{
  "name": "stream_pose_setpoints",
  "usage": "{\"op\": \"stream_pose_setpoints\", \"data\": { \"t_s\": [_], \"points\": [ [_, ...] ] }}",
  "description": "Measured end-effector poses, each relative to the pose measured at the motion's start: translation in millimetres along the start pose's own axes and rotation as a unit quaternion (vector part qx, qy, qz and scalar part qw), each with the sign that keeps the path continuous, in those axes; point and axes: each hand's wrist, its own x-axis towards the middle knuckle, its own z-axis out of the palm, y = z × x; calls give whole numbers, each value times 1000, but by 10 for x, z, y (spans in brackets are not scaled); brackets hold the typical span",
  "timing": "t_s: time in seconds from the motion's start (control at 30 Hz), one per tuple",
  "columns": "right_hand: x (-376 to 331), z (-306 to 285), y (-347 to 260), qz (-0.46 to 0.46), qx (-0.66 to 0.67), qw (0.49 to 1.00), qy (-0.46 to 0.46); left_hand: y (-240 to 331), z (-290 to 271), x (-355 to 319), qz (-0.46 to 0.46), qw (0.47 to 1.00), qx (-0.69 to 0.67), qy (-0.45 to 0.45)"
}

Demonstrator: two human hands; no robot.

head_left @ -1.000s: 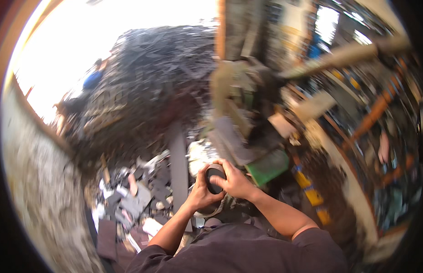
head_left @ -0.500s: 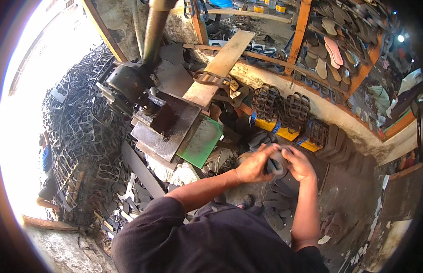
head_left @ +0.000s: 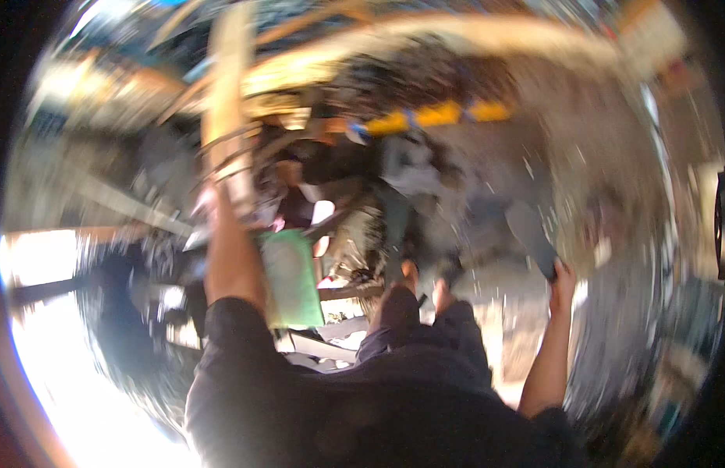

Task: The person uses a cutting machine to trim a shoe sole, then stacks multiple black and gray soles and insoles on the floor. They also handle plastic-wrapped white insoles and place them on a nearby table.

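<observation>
My right hand (head_left: 563, 285) is stretched out to the right and closed on the narrow end of a dark grey shoe sole (head_left: 531, 234). The sole's broad end points up and away from me. On the other side, my left hand (head_left: 212, 201) reaches forward to the near part of a long wooden plank (head_left: 228, 86). Dark straps (head_left: 236, 140) loop across that plank close to the hand. Motion blur smears the left fingers, so I cannot make out what they touch or hold. Beside my left forearm lies a green board (head_left: 292, 277).
Yellow boxes (head_left: 436, 115) stand in a row ahead, with dark strappy sandals (head_left: 393, 74) above them. Blurred dark pieces are scattered on the floor (head_left: 487, 199). A bright opening (head_left: 74, 366) shows at the lower left. Much of the view is smeared.
The whole view has swung round and blurred. My hands, together before, are now far apart: the left at the plank, the right out to the side with the shoe sole.
</observation>
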Motion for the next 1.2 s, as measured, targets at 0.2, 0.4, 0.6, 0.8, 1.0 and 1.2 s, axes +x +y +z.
{"op": "stream_pose_setpoints", "data": {
  "t_s": [0.2, 0.4, 0.6, 0.8, 1.0, 1.2],
  "points": [
    [-608, -1110, 1037, 153, -123, 957, 215, -572, 937, 778, 3, 977, 185, -105],
    [-865, -1280, 1529, 180, 36, 943, 276, -699, 761, 833, -23, 950, 312, 13],
    [-736, -985, 1596, 268, 174, 943, 97, 625, 1509, -1038, 141, 987, 72, -28],
    [508, -940, 2855, 266, 225, 935, 62, 1919, 2610, -5098, 331, 834, -41, -439],
    [1735, -578, 4700, 224, 391, 892, 46, 937, 3980, -7988, 388, 653, -43, -650],
    [2635, -297, 5731, 327, 378, 865, 49, -175, 4842, -9300, 627, 526, 110, -565]
  ]
}}
